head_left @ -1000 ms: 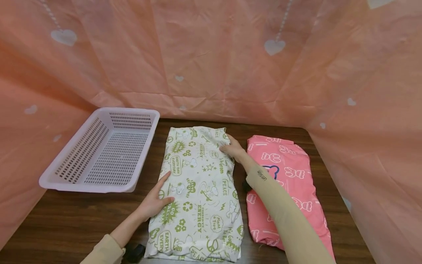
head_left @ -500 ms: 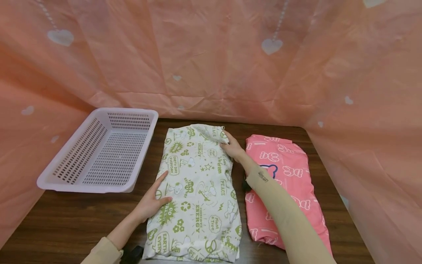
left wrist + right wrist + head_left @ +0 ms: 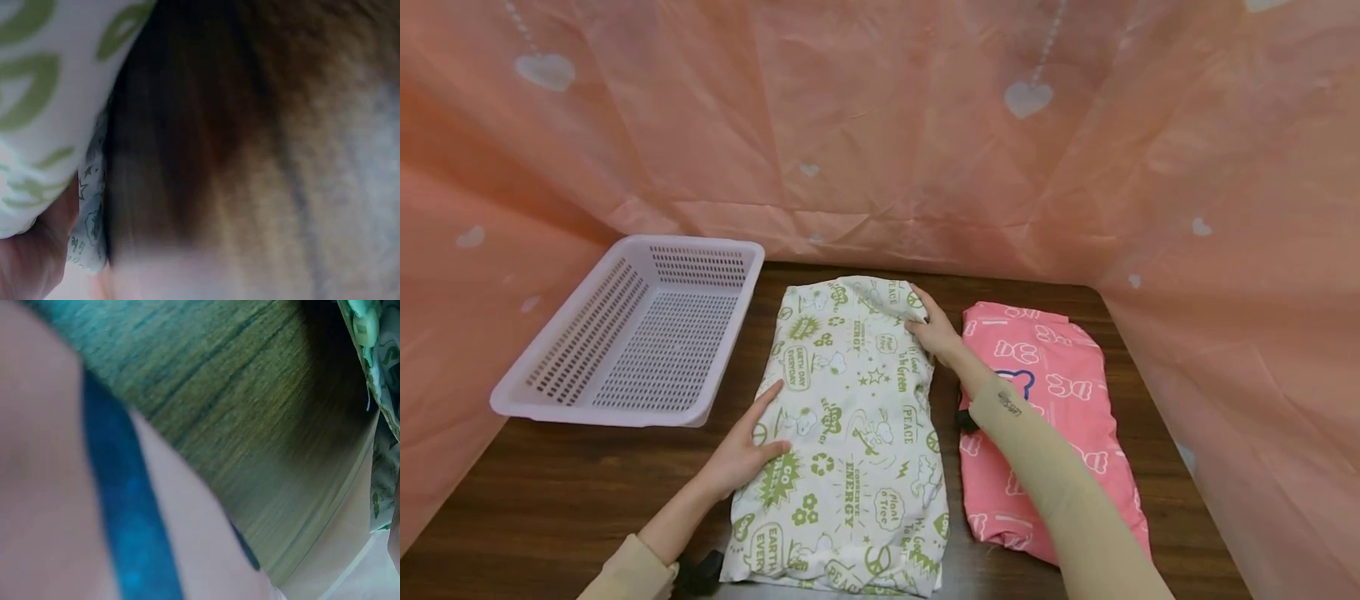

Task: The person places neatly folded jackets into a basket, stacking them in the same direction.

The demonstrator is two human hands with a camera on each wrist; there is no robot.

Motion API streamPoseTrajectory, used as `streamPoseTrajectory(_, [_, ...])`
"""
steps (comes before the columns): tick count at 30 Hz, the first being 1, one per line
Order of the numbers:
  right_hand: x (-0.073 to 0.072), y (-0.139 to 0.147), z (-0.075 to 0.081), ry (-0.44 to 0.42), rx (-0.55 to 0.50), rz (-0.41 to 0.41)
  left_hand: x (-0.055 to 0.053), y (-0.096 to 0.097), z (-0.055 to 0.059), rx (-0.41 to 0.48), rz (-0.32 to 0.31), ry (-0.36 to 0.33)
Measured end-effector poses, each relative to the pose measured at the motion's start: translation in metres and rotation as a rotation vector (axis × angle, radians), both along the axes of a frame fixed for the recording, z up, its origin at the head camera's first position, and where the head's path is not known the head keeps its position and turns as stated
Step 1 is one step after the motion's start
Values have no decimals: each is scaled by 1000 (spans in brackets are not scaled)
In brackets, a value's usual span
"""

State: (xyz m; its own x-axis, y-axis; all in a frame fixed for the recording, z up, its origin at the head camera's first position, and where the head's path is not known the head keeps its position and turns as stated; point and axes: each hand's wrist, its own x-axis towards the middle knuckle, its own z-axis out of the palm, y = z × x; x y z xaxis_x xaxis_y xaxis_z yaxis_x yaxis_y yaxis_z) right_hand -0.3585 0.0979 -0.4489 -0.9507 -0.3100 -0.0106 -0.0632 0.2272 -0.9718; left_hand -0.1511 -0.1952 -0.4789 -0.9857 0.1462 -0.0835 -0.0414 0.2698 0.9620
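A folded white cloth with green cartoon and lettering print (image 3: 850,417) lies lengthwise in front of me in the head view. My left hand (image 3: 741,450) grips its left edge, thumb on top and some fingers hidden at the side. At the far right corner my right hand (image 3: 936,329) holds the cloth, its thumb on top and the other fingers round the edge. In the left wrist view the printed cloth (image 3: 44,94) bulges close to the camera, part of the hand (image 3: 37,256) below it. The right wrist view shows only a strip of cloth (image 3: 384,469) at its right edge.
A pale lilac perforated plastic basket (image 3: 647,333) stands at the left, with nothing in it. A folded pink cloth with white bear outlines (image 3: 1075,400) lies at the right, partly under my right forearm. Pink heart-printed curtain (image 3: 887,142) surrounds the dark wooden table (image 3: 572,492).
The far end of the green-printed cloth has risen and shifted slightly away, along with my right hand. My left hand stays at the left edge. The head view has shifted slightly.
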Motion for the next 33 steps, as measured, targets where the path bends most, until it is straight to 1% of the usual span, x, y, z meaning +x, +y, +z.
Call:
streamPoseTrajectory(5, [1,1,4,-13,-17,-17,1,0,7,1,-8,11])
streamPoseTrajectory(10, [2,2,10,-34,-13,-20,2,-1,12,30,-12,7])
streamPoseTrajectory(15, [5,4,19,-47,-30,-30,2,-1,17,59,-13,1])
streamPoseTrajectory(18, [8,6,26,-51,-38,-37,3,0,22,62,-15,-3])
streamPoseTrajectory(21, [10,10,36,-50,-45,-38,4,2,32,69,-24,3])
streamPoseTrajectory(26, [12,13,55,-39,-50,-31,7,2,53,110,-34,-2])
streamPoseTrajectory(30, [15,12,71,-40,-42,-35,10,0,70,112,-38,-1])
streamPoseTrajectory(33, [18,9,80,-44,-44,-36,14,-4,81,114,-44,-2])
